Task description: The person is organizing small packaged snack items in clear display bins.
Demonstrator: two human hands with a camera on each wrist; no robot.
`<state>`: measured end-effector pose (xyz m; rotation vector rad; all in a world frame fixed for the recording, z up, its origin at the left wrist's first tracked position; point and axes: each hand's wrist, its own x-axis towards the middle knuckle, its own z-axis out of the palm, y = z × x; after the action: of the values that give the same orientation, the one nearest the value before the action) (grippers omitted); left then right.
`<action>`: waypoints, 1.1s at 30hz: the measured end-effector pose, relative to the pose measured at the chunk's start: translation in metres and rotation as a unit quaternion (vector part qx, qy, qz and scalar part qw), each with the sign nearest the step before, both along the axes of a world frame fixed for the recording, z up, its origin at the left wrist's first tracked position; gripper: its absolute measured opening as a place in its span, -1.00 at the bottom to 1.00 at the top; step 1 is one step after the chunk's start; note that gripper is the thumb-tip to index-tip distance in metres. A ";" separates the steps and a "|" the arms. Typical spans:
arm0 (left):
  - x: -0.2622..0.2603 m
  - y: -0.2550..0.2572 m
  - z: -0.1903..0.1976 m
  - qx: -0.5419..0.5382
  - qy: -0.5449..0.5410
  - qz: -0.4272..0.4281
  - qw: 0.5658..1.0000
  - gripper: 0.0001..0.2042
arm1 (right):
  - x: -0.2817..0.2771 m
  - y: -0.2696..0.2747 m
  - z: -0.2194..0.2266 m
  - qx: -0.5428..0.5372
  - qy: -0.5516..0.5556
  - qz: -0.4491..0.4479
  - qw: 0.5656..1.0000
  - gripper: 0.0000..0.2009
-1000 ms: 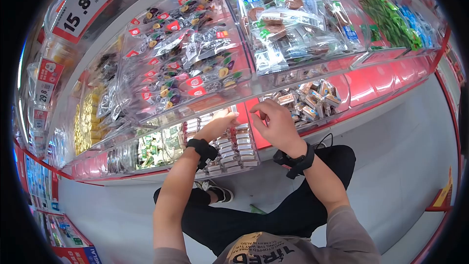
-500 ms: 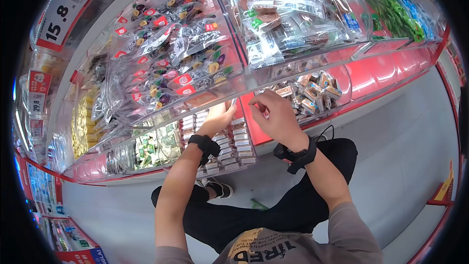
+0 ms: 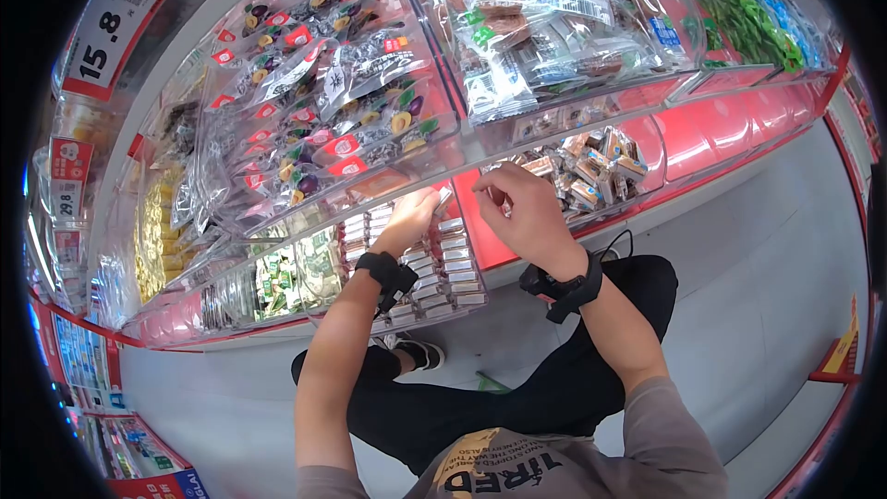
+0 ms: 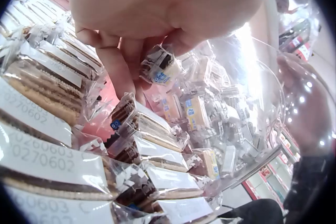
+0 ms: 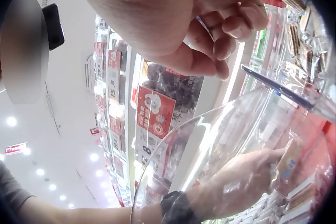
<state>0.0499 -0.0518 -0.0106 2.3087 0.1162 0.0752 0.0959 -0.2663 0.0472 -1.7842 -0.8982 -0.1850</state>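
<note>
My left hand (image 3: 409,220) is over a clear bin of wrapped biscuits (image 3: 430,282) stacked in rows. In the left wrist view, the left hand (image 4: 168,8) pinches a small wrapped biscuit (image 4: 161,70), its fingers reaching into the gap beside a row of biscuits (image 4: 157,150). The right wrist view also shows the left hand (image 5: 241,182) with that wrapped biscuit (image 5: 287,165) at its fingertips. To the right, my right hand (image 3: 525,217) hovers near the loose wrapped sweets (image 3: 596,166). In the right wrist view, the right hand (image 5: 178,24) has loosely curled fingers, nothing visible in them.
Above the hands, clear upper bins hold bagged plums (image 3: 323,97) and bagged brown snacks (image 3: 545,23). Their front edge (image 3: 480,155) overhangs the lower bins. A price sign (image 3: 106,37) stands at left. Green packets (image 3: 739,14) fill a bin at right.
My left hand has dipped slightly toward the biscuit rows, its fingertips less visible in the head view. The right hand stays nearly in place. The head view has shifted slightly over the shelves.
</note>
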 end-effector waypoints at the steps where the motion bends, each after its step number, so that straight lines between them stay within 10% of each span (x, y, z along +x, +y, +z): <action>1: 0.000 -0.001 0.001 0.013 0.032 -0.002 0.999 -0.66 | 0.000 0.000 0.000 0.000 0.003 0.002 1.000 -0.92; 15: 0.001 -0.017 -0.004 0.172 0.054 -0.046 0.983 -0.80 | 0.016 -0.026 0.022 0.061 0.038 -0.080 0.994 -0.91; 33: -0.008 -0.022 -0.011 0.376 -0.050 -0.036 0.925 -0.79 | 0.040 -0.037 -0.040 -0.253 -0.149 -0.126 0.948 -0.69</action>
<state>0.0418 -0.0737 -0.0218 3.0678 -0.0683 0.2343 0.1357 -0.3028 0.0076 -2.3973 -0.9874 -0.4294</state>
